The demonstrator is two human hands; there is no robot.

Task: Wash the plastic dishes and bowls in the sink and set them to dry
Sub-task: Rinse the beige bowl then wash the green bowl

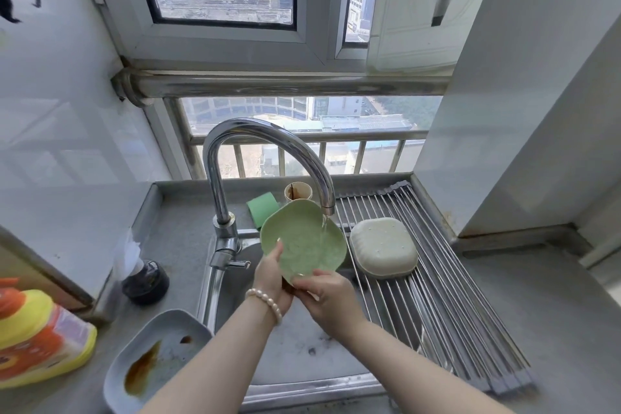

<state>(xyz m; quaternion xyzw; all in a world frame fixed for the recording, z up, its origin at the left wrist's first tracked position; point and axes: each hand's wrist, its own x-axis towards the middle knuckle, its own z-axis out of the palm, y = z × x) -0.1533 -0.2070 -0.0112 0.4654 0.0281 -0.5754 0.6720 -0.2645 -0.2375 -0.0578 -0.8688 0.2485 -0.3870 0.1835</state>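
Note:
A light green wavy-edged plate (304,239) is tilted upright over the sink (232,282), under water running from the curved tap (268,138). My left hand (272,279), with a pearl bracelet, holds the plate's lower left edge, thumb on its face. My right hand (324,296) grips the plate's bottom rim from the right. A pale square bowl (383,247) lies upside down on the roll-up drying rack (447,312). A blue-grey tray (158,360) with brown stains rests at the sink's left front. A stained cup (298,191) stands behind the plate.
A green sponge (262,208) lies behind the tap. A yellow and orange detergent bottle (37,336) lies at the left edge. A dark round holder (145,282) with a plastic bag stands beside the wall. A white wall corner (504,144) bounds the rack on the right.

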